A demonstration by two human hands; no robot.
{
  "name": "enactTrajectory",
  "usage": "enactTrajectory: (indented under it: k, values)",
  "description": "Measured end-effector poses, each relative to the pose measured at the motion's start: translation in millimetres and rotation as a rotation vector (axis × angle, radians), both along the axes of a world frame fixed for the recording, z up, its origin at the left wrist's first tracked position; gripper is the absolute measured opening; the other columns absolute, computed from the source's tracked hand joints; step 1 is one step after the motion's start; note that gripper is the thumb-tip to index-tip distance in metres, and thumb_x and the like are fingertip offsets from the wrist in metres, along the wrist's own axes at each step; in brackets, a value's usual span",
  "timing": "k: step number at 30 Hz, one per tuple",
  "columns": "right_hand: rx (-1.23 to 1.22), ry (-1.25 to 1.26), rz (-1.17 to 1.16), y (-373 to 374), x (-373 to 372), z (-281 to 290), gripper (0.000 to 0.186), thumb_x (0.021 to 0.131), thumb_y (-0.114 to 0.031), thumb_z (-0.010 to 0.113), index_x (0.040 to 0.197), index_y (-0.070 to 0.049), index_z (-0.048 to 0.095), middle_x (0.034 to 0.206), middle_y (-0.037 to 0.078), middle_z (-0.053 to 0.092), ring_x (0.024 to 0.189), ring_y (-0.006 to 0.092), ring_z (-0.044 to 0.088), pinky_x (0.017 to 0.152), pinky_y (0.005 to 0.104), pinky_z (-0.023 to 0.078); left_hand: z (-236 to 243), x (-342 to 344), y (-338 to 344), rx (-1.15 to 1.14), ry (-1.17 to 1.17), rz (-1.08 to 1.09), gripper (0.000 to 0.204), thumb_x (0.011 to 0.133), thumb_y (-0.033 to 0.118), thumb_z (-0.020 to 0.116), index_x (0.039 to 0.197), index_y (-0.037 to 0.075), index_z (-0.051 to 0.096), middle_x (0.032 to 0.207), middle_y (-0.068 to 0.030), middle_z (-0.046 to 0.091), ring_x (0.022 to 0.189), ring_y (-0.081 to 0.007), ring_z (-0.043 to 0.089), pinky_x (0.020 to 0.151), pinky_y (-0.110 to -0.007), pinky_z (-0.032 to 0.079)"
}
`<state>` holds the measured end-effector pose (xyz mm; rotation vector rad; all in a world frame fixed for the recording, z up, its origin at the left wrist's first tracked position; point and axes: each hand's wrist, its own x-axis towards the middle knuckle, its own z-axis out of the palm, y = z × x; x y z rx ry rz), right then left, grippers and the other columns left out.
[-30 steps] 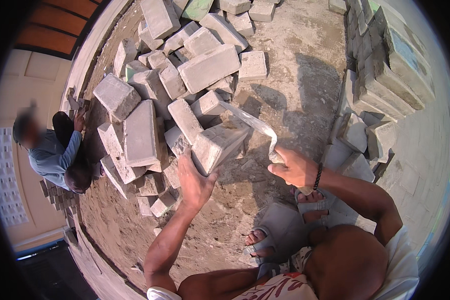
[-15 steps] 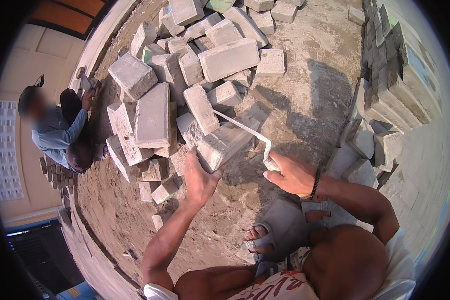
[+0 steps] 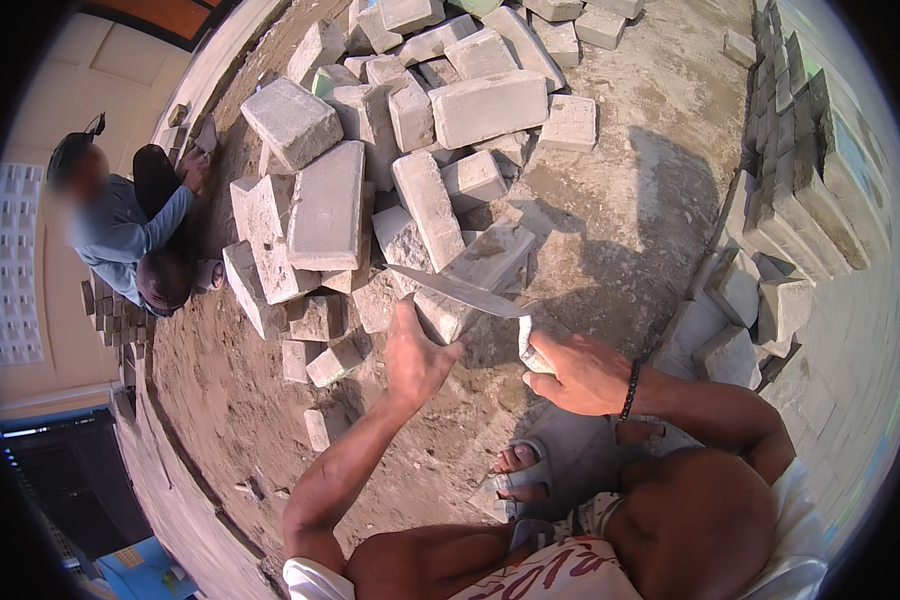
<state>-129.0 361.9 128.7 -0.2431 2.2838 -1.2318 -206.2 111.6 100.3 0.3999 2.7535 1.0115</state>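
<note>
My left hand [image 3: 417, 355] grips the near end of a grey concrete block [image 3: 495, 258], which slants up and away to the right. My right hand [image 3: 588, 372] is closed around the pale handle of a trowel [image 3: 462, 293]. The trowel's flat metal blade points left and lies across the top of the block near my left fingers; whether it touches cannot be told. Another block [image 3: 428, 208] leans just beyond, at the edge of a loose heap of blocks [image 3: 325, 205].
Along the right runs a stacked wall of blocks [image 3: 795, 180], with broken pieces [image 3: 730, 355] at its foot. A co-worker [image 3: 125, 225] crouches at the left near a small stack of blocks [image 3: 120, 318]. My sandalled foot [image 3: 520, 470] stands on the sandy ground [image 3: 210, 410].
The trowel has turned from edge-on to showing its flat blade, and dropped nearer to me over the block. My left hand still holds the block. The whole view has shifted slightly.
</note>
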Motion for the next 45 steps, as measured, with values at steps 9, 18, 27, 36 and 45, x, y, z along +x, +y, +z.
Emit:
enactTrajectory:
  k: [9,18,27,36,45]
  values:
    - [0.194,0.07,-0.116,36,-55,-43,0.045,0.092,-0.027,0.057,0.115,0.01,0.049,0.089,0.031,0.065,0.087,0.0456,0.065,0.078,0.0515,0.049,2,2,3,-0.082,0.011,-0.002,0.067,0.068,0.021,0.086,0.11,-0.006,0.041,0.101,-0.0254,0.054,0.09,-0.0403,0.058,0.079,-0.049,0.048]
    - [0.062,-0.079,-0.078,29,-54,-39,0.042,0.093,-0.027,0.057,0.112,0.009,0.05,0.086,0.028,0.065,0.079,0.0443,0.065,0.073,0.0506,0.049,-5,10,2,-0.082,-0.004,0.031,0.072,0.07,0.025,0.087,0.114,-0.007,0.039,0.102,-0.0267,0.054,0.088,-0.0417,0.059,0.078,-0.05,0.05]
    - [0.113,-0.038,0.106,5,-26,-3,0.044,0.092,-0.025,0.057,0.121,0.007,0.047,0.087,0.031,0.065,0.086,0.0485,0.064,0.078,0.0546,0.048,-7,11,-3,-0.098,0.03,0.034,0.075,0.069,0.025,0.088,0.116,-0.007,0.04,0.103,-0.027,0.056,0.092,-0.0409,0.06,0.08,-0.048,0.05]
    - [-0.008,-0.2,-0.198,48,-56,-44,0.038,0.094,-0.024,0.06,0.113,0.007,0.049,0.081,0.02,0.061,0.062,0.0269,0.067,0.056,0.0404,0.054,-9,14,-15,-0.101,0.0,0.058,0.069,0.071,0.025,0.087,0.111,-0.006,0.04,0.102,-0.0267,0.055,0.091,-0.0412,0.059,0.08,-0.049,0.049]
    - [-0.08,-0.006,0.124,11,14,21,0.035,0.093,-0.028,0.058,0.111,0.001,0.05,0.081,0.025,0.065,0.08,0.0468,0.064,0.07,0.0529,0.05,-6,9,-3,-0.136,-0.017,0.018,0.065,0.068,0.023,0.086,0.108,-0.006,0.043,0.099,-0.0255,0.054,0.09,-0.0399,0.057,0.081,-0.05,0.047]
